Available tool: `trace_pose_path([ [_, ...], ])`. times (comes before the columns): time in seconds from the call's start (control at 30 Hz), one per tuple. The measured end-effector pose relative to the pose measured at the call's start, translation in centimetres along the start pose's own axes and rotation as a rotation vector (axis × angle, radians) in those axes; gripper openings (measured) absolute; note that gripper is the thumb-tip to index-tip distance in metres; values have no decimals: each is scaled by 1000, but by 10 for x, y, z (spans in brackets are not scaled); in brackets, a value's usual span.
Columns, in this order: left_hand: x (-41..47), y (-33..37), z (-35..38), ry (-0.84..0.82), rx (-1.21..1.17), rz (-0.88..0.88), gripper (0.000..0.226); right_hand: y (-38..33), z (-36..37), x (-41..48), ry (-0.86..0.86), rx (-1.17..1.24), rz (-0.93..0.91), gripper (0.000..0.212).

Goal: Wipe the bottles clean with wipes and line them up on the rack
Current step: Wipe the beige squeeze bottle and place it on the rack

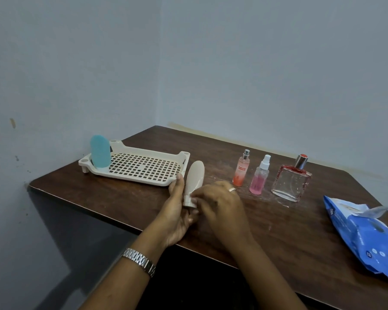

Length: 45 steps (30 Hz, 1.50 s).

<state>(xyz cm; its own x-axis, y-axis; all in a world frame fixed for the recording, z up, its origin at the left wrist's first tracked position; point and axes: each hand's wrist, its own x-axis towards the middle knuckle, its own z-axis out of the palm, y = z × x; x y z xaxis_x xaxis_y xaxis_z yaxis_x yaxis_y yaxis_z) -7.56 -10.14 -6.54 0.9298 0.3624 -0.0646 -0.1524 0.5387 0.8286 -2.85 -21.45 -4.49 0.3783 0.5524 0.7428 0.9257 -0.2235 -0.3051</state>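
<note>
Left hand (pixel 177 211) wraps the beige bottle (pixel 195 177) near its neck, right hand (pixel 220 204) pinches the cap end, just 4 o'clock of the rack (pixel 130 176); smooth plastic could slip from this grip onto the worktop (pixel 300 231).

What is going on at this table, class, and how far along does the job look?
A person holds a beige bottle, cap end down, in the left hand, while the right hand pinches its cap end; no wipe shows plainly there. A teal bottle already stands on the white rack. An orange spray bottle, a pink spray bottle and a square glass bottle wait on the table, beside the blue wipes pack.
</note>
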Motion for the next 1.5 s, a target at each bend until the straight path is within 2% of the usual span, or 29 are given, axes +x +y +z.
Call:
trace_pose_path([
  [0.07,-3,0,2,12,54,35,54,1,-1,2,72,19,64,12],
  [0.17,-6,2,5,21,50,34,30,-3,0,-5,41,31,29,12],
  [0.23,-5,2,5,26,44,16,39,-5,-3,-9,7,22,-30,10],
  [0.33,-6,3,5,-17,46,-26,61,0,-9,-4,62,65,-3,11],
  [0.47,-6,2,3,-84,39,-52,58,-1,-9,2,107,91,34,12],
  [0.73,-3,0,4,12,12,-43,71,-4,-1,-7,17,41,-7,23],
  [1.0,-8,5,6,118,5,-2,64,-9,2,-11,-18,-47,-98,26],
  [1.17,-10,3,13,122,67,34,58,-8,0,1,-48,-49,-23,23],
  [1.33,-9,5,12,124,24,11,57,-7,-4,-1,-109,-10,-2,22],
  [1.5,-10,6,12,73,-12,-9,54,-1,-11,8,-64,35,77,18],
])
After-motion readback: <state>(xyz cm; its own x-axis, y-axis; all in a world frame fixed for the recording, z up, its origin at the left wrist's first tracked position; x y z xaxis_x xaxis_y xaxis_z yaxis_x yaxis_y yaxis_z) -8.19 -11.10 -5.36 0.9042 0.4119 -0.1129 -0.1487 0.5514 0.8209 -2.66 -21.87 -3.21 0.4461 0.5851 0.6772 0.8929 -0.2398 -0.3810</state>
